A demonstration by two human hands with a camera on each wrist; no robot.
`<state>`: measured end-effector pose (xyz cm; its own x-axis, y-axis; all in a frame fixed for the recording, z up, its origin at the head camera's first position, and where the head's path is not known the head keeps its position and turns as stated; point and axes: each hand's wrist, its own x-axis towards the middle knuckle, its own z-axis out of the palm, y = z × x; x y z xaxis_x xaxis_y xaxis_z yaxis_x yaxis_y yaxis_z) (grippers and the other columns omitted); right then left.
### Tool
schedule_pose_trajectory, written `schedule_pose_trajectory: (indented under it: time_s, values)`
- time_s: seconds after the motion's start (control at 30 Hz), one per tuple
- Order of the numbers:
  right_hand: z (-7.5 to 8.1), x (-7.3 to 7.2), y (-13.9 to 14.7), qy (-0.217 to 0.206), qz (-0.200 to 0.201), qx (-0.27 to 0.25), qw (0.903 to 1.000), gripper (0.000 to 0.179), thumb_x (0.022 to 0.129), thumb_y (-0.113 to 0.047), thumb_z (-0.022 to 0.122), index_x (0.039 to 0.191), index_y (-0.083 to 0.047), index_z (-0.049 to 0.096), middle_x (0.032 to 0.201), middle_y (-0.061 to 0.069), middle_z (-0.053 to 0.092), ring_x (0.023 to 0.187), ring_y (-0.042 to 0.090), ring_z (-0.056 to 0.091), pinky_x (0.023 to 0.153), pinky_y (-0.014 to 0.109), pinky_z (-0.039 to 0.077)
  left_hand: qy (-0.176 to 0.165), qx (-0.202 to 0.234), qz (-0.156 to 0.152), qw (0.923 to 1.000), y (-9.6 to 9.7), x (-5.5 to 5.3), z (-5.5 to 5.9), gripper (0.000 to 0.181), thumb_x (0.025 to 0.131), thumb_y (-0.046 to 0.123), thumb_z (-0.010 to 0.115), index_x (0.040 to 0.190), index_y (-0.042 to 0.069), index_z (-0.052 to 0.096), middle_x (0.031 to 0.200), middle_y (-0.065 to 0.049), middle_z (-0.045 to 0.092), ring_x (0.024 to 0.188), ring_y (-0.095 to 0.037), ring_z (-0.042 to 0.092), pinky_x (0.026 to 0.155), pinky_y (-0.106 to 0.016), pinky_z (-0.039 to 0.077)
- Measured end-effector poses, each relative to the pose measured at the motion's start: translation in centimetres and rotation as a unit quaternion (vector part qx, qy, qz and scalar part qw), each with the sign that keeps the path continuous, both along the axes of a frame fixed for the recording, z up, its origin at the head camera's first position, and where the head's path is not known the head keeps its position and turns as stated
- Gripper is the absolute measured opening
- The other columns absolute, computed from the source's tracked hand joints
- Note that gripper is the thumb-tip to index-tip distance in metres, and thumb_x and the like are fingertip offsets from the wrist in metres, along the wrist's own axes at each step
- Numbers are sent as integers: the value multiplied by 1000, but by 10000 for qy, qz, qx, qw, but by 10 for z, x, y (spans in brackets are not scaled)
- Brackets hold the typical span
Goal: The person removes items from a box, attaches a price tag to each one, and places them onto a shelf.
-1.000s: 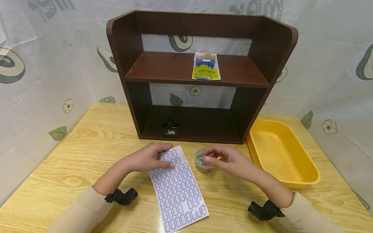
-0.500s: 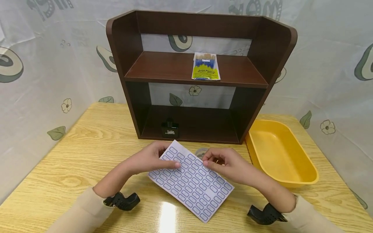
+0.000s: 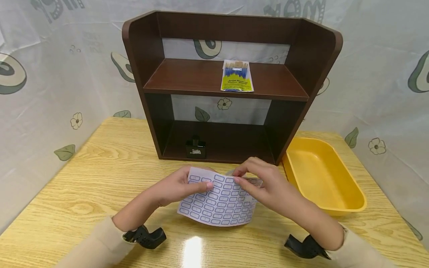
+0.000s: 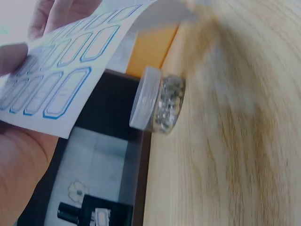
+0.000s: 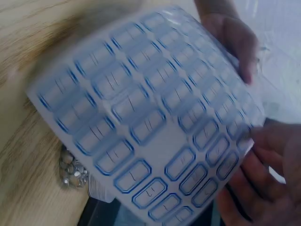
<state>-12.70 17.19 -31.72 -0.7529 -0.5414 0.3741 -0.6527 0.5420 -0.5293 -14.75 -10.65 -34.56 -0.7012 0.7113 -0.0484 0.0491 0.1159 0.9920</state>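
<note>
A sheet of sticker labels [image 3: 218, 204], white with rows of blue-framed boxes, is held up between both hands and bows slightly. My left hand [image 3: 179, 188] grips its left side, thumb on the printed face and fingers behind. My right hand [image 3: 264, 182] pinches the upper edge between thumb and forefinger. One label space is bare, seen in the right wrist view. A small clear round jar [image 4: 160, 101] with a pale lid and shiny silvery bits inside stands behind the sheet, mostly hidden from the head view.
A dark brown two-tier shelf [image 3: 226, 95] stands at the back of the wooden table [image 3: 83, 178]. On it are a pack of paintbrushes [image 3: 237, 76] above and a small dark bottle [image 3: 196, 148] below. A yellow tray [image 3: 323, 175] lies to the right.
The right hand has left the jar and taken hold of the sheet's edge. The sheet has turned counterclockwise from upright to sideways, now lifted and curved, covering the jar.
</note>
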Motion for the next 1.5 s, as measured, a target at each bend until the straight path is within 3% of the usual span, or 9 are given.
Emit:
schedule_pose_trajectory:
  time_s: [0.17,0.23,0.3,0.47,0.57,0.67,0.9,1.23,1.5]
  values:
    - [4,8,-6,1562,-222,-134,9874,25,85,-6,84,104,-14,71,105,-5,67,104,13,54,90,19,49,21,275,559,9981,7,9,7,40,106,23,62,139,0,60,122,-25,74,98,-26,80,86,-43,66]
    - [6,10,-8,2015,-224,-209,9790,17,89,-12,82,103,-12,72,103,-1,68,102,16,53,90,21,44,174,486,730,9960,11,13,11,37,106,21,62,138,2,61,122,-24,74,97,-25,79,85,-42,66]
    - [10,13,-10,2357,-234,-296,9711,16,97,-24,76,103,-10,74,103,2,69,100,19,54,90,25,41,403,736,852,9928,15,16,15,35,106,18,62,137,3,62,122,-24,73,97,-23,79,85,-41,66]
    - [15,17,-17,2897,-107,-906,9528,40,106,-41,59,100,-6,77,98,5,73,94,21,58,86,27,40,1349,1191,883,9797,23,27,21,29,105,10,62,130,-2,67,121,-25,74,97,-18,79,84,-41,67]
    - [16,20,-20,2894,15,-1337,9478,36,105,-37,63,99,-4,77,96,4,73,91,19,60,85,20,44,2087,1336,917,9645,27,32,22,26,104,4,61,127,-5,69,122,-25,74,101,-17,78,85,-40,66]
    - [16,24,-21,2608,68,-1608,9519,34,104,-35,65,102,-3,77,97,6,72,91,18,64,91,9,50,2690,1347,1088,9475,31,36,23,25,102,-1,61,124,-5,71,122,-24,76,104,-18,78,85,-39,66]
    - [14,28,-28,2456,179,-2022,9479,29,103,-29,67,102,-1,75,96,7,72,84,15,66,85,12,57,3758,1297,1252,9090,35,41,25,24,98,-8,63,119,-5,73,116,-21,78,105,-26,78,88,-35,66]
    - [12,30,-32,2304,87,-2392,9432,28,101,-29,70,100,-2,75,91,9,75,88,10,70,88,13,58,4079,1251,1389,8937,38,43,23,24,98,-8,64,119,-1,73,114,-17,79,100,-23,79,83,-32,66]
    - [10,33,-31,2447,-36,-2210,9441,30,104,-28,65,100,0,74,94,11,77,92,11,74,91,13,58,3957,1202,1586,8966,40,47,26,24,97,-7,65,119,-2,73,113,-17,79,98,-23,80,82,-32,66]
